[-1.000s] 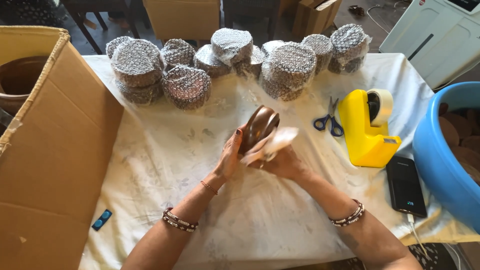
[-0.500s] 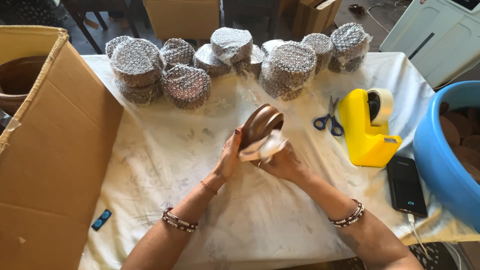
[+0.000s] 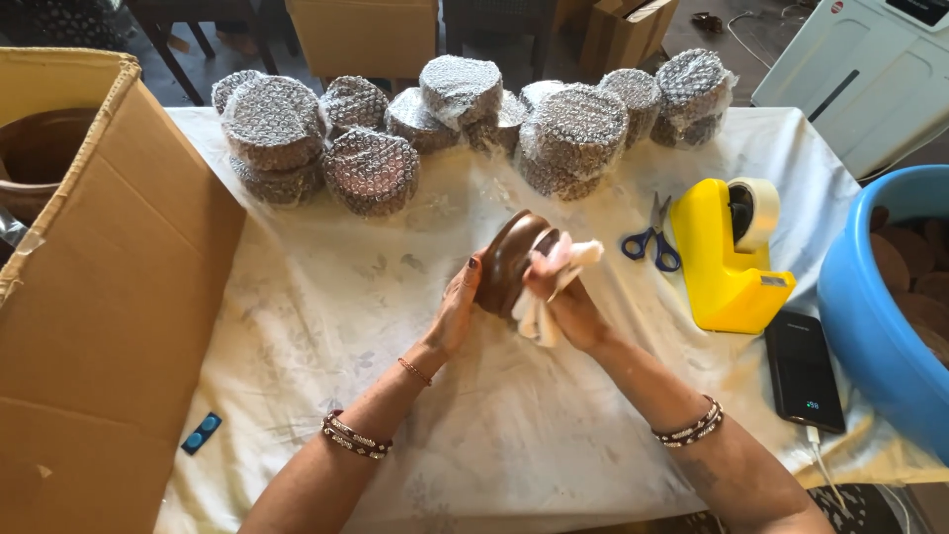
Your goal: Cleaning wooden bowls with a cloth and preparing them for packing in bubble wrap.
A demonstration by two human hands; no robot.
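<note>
A small brown wooden bowl [image 3: 506, 259] is held tilted on its edge above the middle of the cloth-covered table [image 3: 326, 326]. My left hand [image 3: 457, 309] grips the bowl from its left side. My right hand [image 3: 561, 302] holds a crumpled white cloth [image 3: 554, 282] and presses it against the bowl's inner face.
Several bubble-wrapped bundles [image 3: 371, 168] line the table's far side. A large open cardboard box [image 3: 99, 297] stands at left. Blue-handled scissors [image 3: 650, 242], a yellow tape dispenser [image 3: 732, 252] and a black phone [image 3: 803, 371] lie at right, beside a blue tub [image 3: 875, 316].
The bowl has turned slightly in my left hand, and my right hand has shifted the white cloth upward across its face. Both hands stay in the same spot.
</note>
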